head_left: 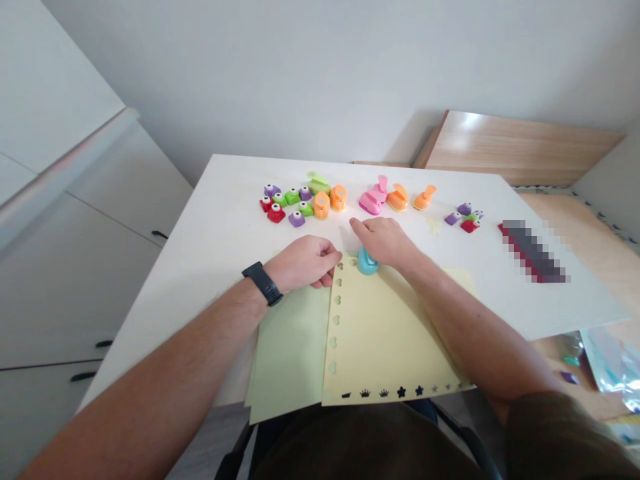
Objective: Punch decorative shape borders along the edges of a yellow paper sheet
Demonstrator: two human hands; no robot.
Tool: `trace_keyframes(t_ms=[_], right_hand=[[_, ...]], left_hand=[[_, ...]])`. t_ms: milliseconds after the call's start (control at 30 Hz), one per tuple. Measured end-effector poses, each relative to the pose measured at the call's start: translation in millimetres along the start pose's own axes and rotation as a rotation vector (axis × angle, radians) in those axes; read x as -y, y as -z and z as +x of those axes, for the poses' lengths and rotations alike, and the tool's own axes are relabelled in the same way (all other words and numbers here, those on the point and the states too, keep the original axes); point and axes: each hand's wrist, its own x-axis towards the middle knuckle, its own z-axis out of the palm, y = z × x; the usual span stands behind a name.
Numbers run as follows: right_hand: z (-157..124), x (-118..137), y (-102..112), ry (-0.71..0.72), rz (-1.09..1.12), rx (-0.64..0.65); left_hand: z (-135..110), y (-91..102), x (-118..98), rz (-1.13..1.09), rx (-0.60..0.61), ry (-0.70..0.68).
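A pale yellow sheet of paper (385, 333) lies on the white table (210, 253), with heart holes punched down its left edge and small shapes along its near edge. My right hand (383, 241) presses down on a blue paper punch (367, 262) at the sheet's far left corner, fingers curled over it. My left hand (305, 262), with a black watch on its wrist, is closed in a pinch on the sheet's far left corner beside the punch. A light green sheet (290, 353) lies under the yellow one.
Several small punches (295, 203) in red, green, purple and orange stand at the table's far side, with pink and orange lever punches (395, 197) and a few more small ones (465, 217) to the right. White cabinets stand at left; a wooden board leans at the back right.
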Motion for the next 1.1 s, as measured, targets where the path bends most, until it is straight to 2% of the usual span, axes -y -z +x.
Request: trace_keyframes(t_ms=[167, 600, 800, 1100], right_hand=[[-0.9, -1.4, 5.4, -0.084, 0.15, 0.001], [-3.0, -20.9, 12.9, -0.186, 0.211, 0.022], [-6.5, -22.3, 14.3, -0.185, 0.24, -0.009], [-11.7, -20.8, 20.4, -0.146, 0.289, 0.025]], left_hand=[[-0.4, 0.4, 0.0, -0.005, 0.003, -0.001], [-1.6, 0.4, -1.6, -0.025, 0.011, -0.002], [-1.9, 0.6, -0.3, -0.016, 0.007, -0.004], [0.3, 0.8, 4.4, 0.01, 0.016, -0.021]])
